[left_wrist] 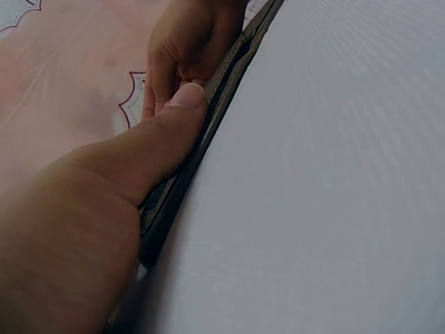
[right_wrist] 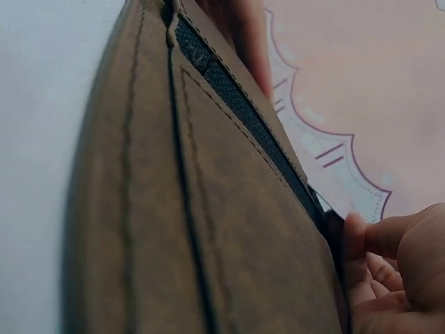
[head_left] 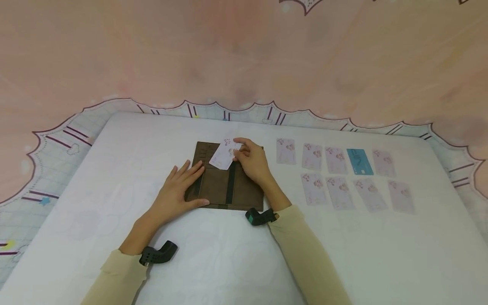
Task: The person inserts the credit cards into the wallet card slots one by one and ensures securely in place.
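Note:
An open brown wallet (head_left: 215, 188) lies flat on the white table, a dark band running down its middle. My left hand (head_left: 177, 192) rests on the wallet's left side with fingers spread, its thumb along the near edge. In the left wrist view the thumb (left_wrist: 167, 125) presses on that edge. Between thumb and fingers, my right hand (head_left: 253, 161) pinches a white card (head_left: 225, 154) with a printed pattern, tilted over the wallet's upper half. The right wrist view shows the fingertips (right_wrist: 354, 243) by the wallet's far side, the card mostly hidden there.
To the right, several pale printed cards (head_left: 312, 156) lie in two rows on the table (head_left: 244, 262). One blue card (head_left: 360, 162) sits in the far row. Patterned cloth (head_left: 244, 112) borders the table's far edge. Each wrist wears a black camera band (head_left: 158, 254).

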`<state>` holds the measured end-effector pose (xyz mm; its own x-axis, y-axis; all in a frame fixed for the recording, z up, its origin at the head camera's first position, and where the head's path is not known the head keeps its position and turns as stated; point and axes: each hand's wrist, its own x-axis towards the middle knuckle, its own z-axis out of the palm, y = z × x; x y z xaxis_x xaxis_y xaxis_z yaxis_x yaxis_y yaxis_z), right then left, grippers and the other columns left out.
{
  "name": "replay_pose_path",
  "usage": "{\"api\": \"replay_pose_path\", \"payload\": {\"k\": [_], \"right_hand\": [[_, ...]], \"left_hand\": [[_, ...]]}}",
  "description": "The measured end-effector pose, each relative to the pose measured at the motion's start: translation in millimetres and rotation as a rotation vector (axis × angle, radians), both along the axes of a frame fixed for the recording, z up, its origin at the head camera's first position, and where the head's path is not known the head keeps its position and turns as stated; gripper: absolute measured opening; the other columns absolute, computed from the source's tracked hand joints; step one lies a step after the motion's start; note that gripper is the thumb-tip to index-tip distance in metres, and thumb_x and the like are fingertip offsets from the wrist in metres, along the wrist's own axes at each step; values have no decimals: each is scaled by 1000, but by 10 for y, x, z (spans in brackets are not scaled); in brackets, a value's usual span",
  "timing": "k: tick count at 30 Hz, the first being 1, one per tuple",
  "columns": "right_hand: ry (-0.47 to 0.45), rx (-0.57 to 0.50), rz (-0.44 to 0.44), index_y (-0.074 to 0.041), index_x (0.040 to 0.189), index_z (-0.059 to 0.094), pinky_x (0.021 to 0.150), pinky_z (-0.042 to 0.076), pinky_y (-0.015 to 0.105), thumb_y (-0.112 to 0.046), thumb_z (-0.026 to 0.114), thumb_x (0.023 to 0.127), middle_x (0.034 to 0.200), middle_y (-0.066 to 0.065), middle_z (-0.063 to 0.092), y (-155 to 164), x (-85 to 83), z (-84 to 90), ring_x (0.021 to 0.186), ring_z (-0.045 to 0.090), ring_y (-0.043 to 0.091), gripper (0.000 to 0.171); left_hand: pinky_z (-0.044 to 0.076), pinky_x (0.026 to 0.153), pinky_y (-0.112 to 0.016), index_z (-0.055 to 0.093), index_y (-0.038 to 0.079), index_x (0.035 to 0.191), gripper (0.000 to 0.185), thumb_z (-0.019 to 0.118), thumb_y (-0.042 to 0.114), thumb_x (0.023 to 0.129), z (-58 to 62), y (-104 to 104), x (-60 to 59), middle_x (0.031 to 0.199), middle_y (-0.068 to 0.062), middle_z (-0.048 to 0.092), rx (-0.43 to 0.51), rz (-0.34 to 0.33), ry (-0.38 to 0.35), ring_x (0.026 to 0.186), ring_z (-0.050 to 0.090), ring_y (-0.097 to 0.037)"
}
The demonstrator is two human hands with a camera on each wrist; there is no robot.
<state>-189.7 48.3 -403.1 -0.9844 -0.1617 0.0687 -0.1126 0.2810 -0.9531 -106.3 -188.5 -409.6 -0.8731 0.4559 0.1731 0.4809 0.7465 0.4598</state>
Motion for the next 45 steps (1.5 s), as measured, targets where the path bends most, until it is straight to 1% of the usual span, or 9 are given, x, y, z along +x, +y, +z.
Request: {"api": "replay_pose_path", "payload": {"k": [4,8,11,17,23,27,32,37,45], "right_hand": [[0,14,12,-4,125,61,64,50,22,-2,60,93,83,9,63,-33,1,-4,74,67,17,32],[30,99,26,-5,125,62,65,48,22,-3,60,93,85,7,63,-67,-13,-11,74,65,15,32],[50,159,34,-7,125,62,63,43,23,-5,60,93,83,5,64,-82,-23,-3,72,62,15,32],[46,189,38,-10,124,64,63,43,24,-7,60,94,85,5,63,-91,-26,12,71,58,15,31],[38,250,49,-14,123,66,67,45,25,-10,62,93,97,5,58,-117,-11,21,80,54,16,31],[32,293,68,-16,123,67,68,44,26,-11,61,94,99,4,58,-127,6,32,84,52,17,30],[36,320,80,-17,122,68,66,42,26,-12,61,94,97,3,57,-124,7,26,82,51,17,29],[45,342,96,-18,122,67,66,42,26,-13,61,94,97,2,58,-118,0,20,82,51,16,29],[59,328,128,-16,123,65,70,44,27,-13,60,95,98,2,56,-94,6,0,85,53,15,29]], "left_hand": [[3,115,-53,39,4,146,89,78,42,75,-13,-10,10,154,-11,30,-3,7,-17,143,15,-36],[2,115,-52,38,5,146,90,78,43,75,-38,-13,6,154,-10,29,-9,12,-21,143,14,-35],[2,115,-52,38,5,146,90,79,43,75,-42,-14,-1,154,-10,29,-11,14,-15,143,14,-34],[3,115,-52,38,5,146,91,79,43,75,-31,-4,-9,154,-10,30,-12,7,-5,143,14,-35],[4,114,-54,39,4,146,92,80,43,73,-31,-9,-5,153,-12,31,-5,-2,16,142,16,-37],[5,114,-54,39,4,145,94,81,44,71,-42,-17,-6,153,-13,32,5,-7,28,142,17,-37],[5,114,-55,39,4,146,95,81,45,71,-55,-19,-14,152,-13,32,10,-13,36,142,18,-38],[5,114,-55,39,4,146,95,81,44,70,-56,-19,-17,152,-13,32,8,-8,27,142,17,-38],[4,114,-55,39,6,146,94,81,44,72,-65,-19,-13,153,-12,32,18,-7,16,142,16,-36]]}}
